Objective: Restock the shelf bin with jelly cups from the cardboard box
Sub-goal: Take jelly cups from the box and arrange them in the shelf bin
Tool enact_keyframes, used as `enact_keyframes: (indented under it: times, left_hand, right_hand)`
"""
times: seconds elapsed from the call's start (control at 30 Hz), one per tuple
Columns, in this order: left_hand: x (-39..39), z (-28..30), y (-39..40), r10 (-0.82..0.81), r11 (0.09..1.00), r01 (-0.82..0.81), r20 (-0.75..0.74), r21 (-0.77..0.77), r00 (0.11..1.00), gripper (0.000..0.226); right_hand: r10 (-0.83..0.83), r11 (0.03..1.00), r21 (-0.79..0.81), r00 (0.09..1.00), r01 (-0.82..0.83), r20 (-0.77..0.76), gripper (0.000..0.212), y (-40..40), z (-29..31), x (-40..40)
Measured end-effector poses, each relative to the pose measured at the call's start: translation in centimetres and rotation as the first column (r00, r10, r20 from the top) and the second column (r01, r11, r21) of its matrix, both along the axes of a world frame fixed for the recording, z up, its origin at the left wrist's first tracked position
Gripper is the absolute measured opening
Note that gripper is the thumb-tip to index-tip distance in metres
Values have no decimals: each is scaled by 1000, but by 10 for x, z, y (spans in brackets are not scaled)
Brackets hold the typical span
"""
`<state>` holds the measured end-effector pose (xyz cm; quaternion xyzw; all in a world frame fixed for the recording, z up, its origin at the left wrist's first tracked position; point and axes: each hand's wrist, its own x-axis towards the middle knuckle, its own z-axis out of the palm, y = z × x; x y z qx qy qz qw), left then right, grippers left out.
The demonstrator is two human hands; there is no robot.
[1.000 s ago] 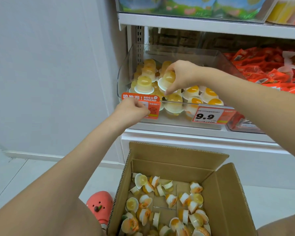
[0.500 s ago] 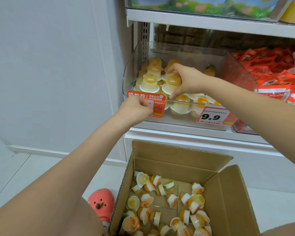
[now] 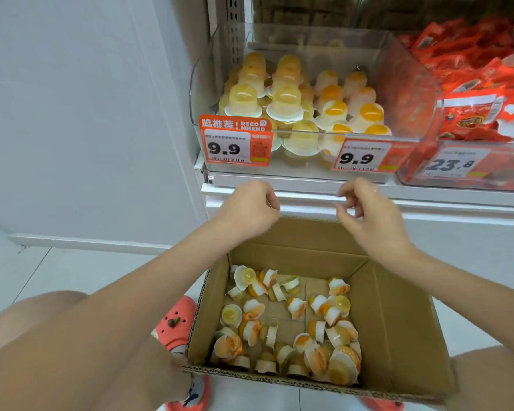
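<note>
hands (image 3: 250,207): 2; box (image 3: 398,307): 1; bins (image 3: 410,72): 2; price tags (image 3: 361,156): 3; jelly cups (image 3: 291,307): dozens

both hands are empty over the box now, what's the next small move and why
Probably lower the right hand into the cardboard box and take a grip on a loose jelly cup. Both it and the left hand hold nothing, many cups lie scattered in the box, and the shelf bin shows room at its back.

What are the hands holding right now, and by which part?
Nothing. The left hand and right hand hover with loosely curled fingers between the shelf bin and the cardboard box.
</note>
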<state>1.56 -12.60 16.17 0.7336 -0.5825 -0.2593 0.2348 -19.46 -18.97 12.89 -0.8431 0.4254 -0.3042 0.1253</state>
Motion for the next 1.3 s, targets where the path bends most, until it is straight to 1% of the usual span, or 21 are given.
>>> enact_keyframes:
  times: [0.07, 0.1, 0.13, 0.17, 0.2, 0.23, 0.27, 0.33, 0.43, 0.63, 0.77, 0.87, 0.93, 1.0, 1.03, 1.07, 1.13, 1.17, 1.2, 1.23, 1.3]
  left_hand:
    - [-14, -35, 11, -158, 982, 136, 175, 128, 972, 20]
    - [-20, -56, 18, -282, 949, 216, 312, 229, 907, 24]
    - [-24, -77, 25, -428, 888, 288, 419, 357, 801, 28]
    - [-26, -99, 30, -570, 804, 339, 467, 489, 676, 31]
    - [-26, -120, 35, -680, 712, 364, 461, 601, 569, 33]
    - [-26, -140, 38, -755, 631, 367, 429, 684, 496, 33]
    - [-25, -157, 40, -801, 566, 365, 389, 739, 456, 32]
    - [-26, -185, 40, -848, 491, 380, 331, 784, 413, 29]
    - [-26, -226, 42, -882, 429, 361, 298, 828, 366, 32]
    - [-20, -280, 45, -890, 378, 330, 242, 865, 386, 38]
    - [-15, -297, 54, -806, 450, 303, 236, 840, 542, 60]
    - [-14, -302, 58, -755, 498, 314, 226, 808, 615, 63]
    - [-15, -298, 59, -707, 550, 324, 223, 770, 671, 63]
    - [-18, -290, 59, -635, 590, 303, 199, 748, 746, 65]
    - [-18, -283, 58, -583, 619, 287, 183, 731, 792, 64]
    - [-18, -277, 55, -527, 659, 275, 170, 700, 833, 59]
    - [-16, -257, 45, -402, 760, 262, 115, 594, 908, 49]
    - [-15, -244, 39, -334, 814, 251, 70, 524, 940, 47]
    - [-15, -229, 32, -268, 864, 231, 19, 448, 963, 46]
    - [-16, -210, 25, -210, 903, 205, -28, 378, 977, 47]
    - [-19, -169, 14, -110, 954, 136, -109, 267, 988, 53]
  right_hand:
    - [117, 991, 94, 935, -91, -334, 17, 3, -43, -13]
    - [176, 978, 181, 880, -105, -442, 20, 3, -66, -20]
    - [219, 953, 294, 837, -73, -501, 23, 3, -87, -26]
    - [255, 913, 408, 811, -22, -527, 25, 4, -106, -30]
    - [286, 868, 496, 791, 26, -541, 26, 5, -123, -32]
    - [314, 829, 556, 773, 60, -552, 27, 7, -139, -32]
    - [341, 803, 591, 754, 77, -561, 28, 10, -153, -31]
    - [366, 774, 626, 742, 91, -561, 31, 15, -178, -22]
    - [384, 746, 658, 742, 102, -549, 32, 20, -211, 1]
    - [304, 754, 608, 688, 249, -659, 58, 29, -263, 32]
    - [270, 735, 596, 666, 324, -695, 66, 36, -281, 36]
    - [236, 720, 611, 713, 328, -661, 64, 40, -284, 36]
    - [200, 671, 652, 759, 355, -619, 67, 42, -284, 35]
    - [41, 541, 716, 837, 441, -546, 66, 42, -278, 32]
    - [-96, 421, 769, 867, 481, -489, 64, 40, -271, 31]
    - [-250, 261, 838, 872, 479, -421, 60, 37, -261, 31]
    - [-518, -38, 957, 813, 288, -266, 43, 27, -236, 28]
    - [-582, -128, 979, 787, 161, -205, 31, 22, -219, 25]
    - [-602, -169, 984, 785, 55, -147, 21, 17, -199, 22]
    - [-588, -172, 985, 804, -15, -90, 14, 13, -180, 20]
    - [-540, -108, 987, 841, -119, 43, 10, 5, -137, 15]
